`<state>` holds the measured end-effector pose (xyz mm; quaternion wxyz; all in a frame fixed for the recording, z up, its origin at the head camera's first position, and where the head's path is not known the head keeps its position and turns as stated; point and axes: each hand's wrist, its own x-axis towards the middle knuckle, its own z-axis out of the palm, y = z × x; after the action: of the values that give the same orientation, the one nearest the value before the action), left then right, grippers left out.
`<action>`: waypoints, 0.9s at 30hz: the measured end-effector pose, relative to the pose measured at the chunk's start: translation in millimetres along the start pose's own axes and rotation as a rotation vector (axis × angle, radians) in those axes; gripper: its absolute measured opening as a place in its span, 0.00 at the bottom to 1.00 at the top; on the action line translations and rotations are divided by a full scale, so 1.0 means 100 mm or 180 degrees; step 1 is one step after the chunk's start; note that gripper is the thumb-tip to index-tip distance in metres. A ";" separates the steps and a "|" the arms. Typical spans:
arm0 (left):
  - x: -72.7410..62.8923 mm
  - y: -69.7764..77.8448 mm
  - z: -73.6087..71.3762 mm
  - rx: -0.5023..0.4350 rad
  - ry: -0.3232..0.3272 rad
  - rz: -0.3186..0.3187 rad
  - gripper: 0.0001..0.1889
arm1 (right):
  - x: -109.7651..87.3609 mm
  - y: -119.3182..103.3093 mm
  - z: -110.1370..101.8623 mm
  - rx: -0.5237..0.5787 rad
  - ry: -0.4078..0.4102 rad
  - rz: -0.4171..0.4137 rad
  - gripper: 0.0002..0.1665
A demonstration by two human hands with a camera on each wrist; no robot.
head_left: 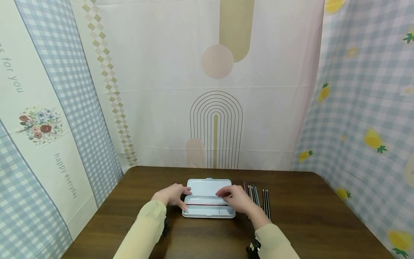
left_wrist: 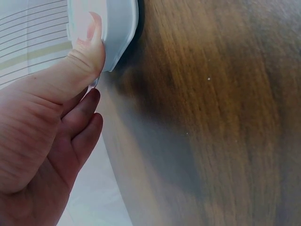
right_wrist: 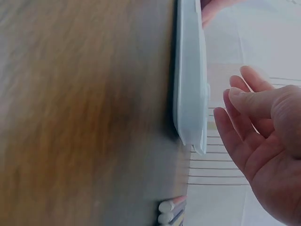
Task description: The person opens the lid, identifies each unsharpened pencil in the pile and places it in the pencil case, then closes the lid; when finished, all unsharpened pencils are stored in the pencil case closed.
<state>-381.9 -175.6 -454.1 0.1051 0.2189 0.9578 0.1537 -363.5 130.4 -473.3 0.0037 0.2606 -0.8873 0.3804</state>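
A pale blue pencil case [head_left: 208,216] lies with its lid raised at the back of the table. One red pencil [head_left: 203,205] runs lengthwise inside it. My left hand [head_left: 172,195] holds the case's left end, thumb over the rim; in the left wrist view some of its fingers are hidden behind the case. Above the right part of the case hovers my right hand [head_left: 238,199], fingers loosely bent, with nothing between thumb and fingertips in the right wrist view. Several coloured pencils [head_left: 251,191] lie just right of the case, partly behind that hand.
Farther right, a pair of dark pencils [head_left: 266,204] lies apart from the others. The brown wooden table [head_left: 300,216] ends at a patterned cloth backdrop [head_left: 161,118], with checked cloth [head_left: 355,118] hanging along the right side.
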 end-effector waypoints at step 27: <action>0.01 -0.05 0.00 -0.0059 0.0003 0.0051 0.34 | -0.59 0.64 -0.62 0.0187 0.0626 0.0680 0.16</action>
<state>-384.2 -179.3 -455.9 0.1056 0.2254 0.9546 0.1635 -354.6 236.7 -484.4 0.0425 0.1261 -0.8939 0.4281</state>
